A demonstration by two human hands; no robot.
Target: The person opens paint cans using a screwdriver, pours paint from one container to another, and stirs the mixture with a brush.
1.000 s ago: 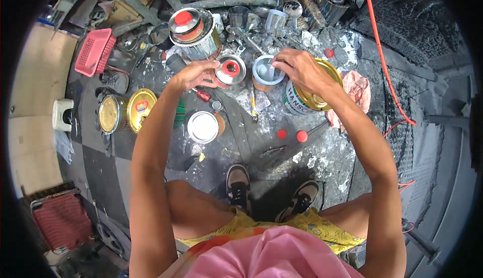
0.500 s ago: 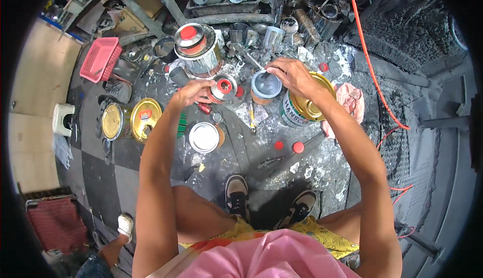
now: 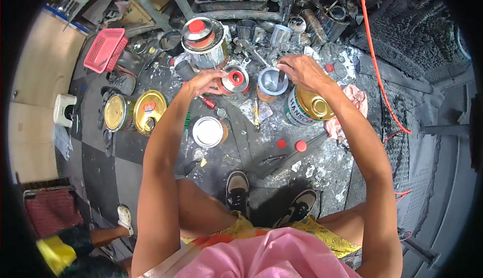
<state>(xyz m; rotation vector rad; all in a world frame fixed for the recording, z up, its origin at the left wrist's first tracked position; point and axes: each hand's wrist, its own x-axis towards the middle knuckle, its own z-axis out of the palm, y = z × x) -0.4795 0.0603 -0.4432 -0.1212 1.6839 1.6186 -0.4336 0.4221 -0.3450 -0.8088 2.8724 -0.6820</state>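
Observation:
My left hand (image 3: 205,83) grips the side of a small tin with a red cap (image 3: 234,79), tilted on the paint-spattered floor. My right hand (image 3: 301,70) holds a thin stick (image 3: 280,74) that dips into a small open can of grey paint (image 3: 271,83). A gold-lidded green and white can (image 3: 308,108) stands just under my right wrist. A large silver can with a red cap (image 3: 204,39) stands behind the small tin.
A closed white-lidded tin (image 3: 208,131), two gold-lidded cans (image 3: 135,110), two red caps (image 3: 289,144), a pink rag (image 3: 355,98) and a red basket (image 3: 105,49) lie around. Pipes and cans crowd the back. A red cable (image 3: 378,76) runs at right. Another person crouches at lower left (image 3: 75,248).
The view has shifted so the cans sit lower in frame. My left hand stays on the red-capped tin; my right hand keeps the stick in the grey paint can.

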